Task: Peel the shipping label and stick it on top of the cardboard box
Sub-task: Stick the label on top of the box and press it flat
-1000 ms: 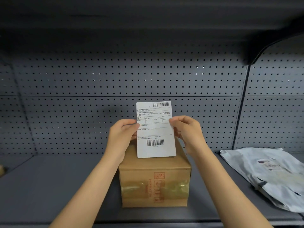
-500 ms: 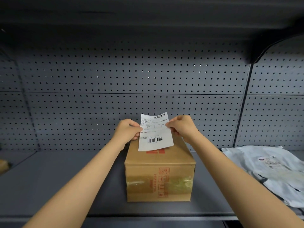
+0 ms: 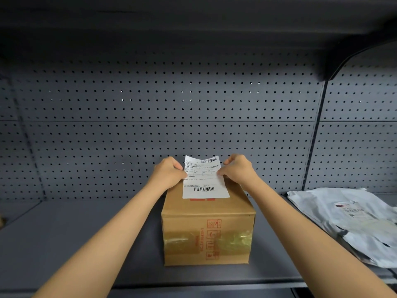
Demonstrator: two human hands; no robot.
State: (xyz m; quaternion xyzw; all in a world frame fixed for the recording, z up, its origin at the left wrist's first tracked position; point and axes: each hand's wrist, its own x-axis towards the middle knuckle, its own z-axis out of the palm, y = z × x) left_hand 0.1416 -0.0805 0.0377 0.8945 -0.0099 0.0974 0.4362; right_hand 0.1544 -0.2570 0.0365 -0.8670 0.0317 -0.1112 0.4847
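Observation:
A brown cardboard box (image 3: 207, 235) with red print and clear tape on its front stands on the grey shelf (image 3: 86, 244). The white shipping label (image 3: 204, 179), printed with barcodes, lies tilted over the box's top; its lower edge rests on the top while its upper part lifts off toward the back wall. My left hand (image 3: 168, 174) pinches the label's left edge. Opposite it, my right hand (image 3: 237, 169) pinches the right edge. The far part of the box top is hidden behind the label and my hands.
A grey pegboard wall (image 3: 193, 125) closes the back of the shelf. Several grey plastic mailer bags (image 3: 352, 222) lie piled at the right. A shelf board (image 3: 193, 22) hangs overhead. A small brown object (image 3: 1, 221) shows at the far left edge.
Both hands have carried the label down and away from me, from upright in front of the box to lying low over its top. The grip on both edges is unchanged.

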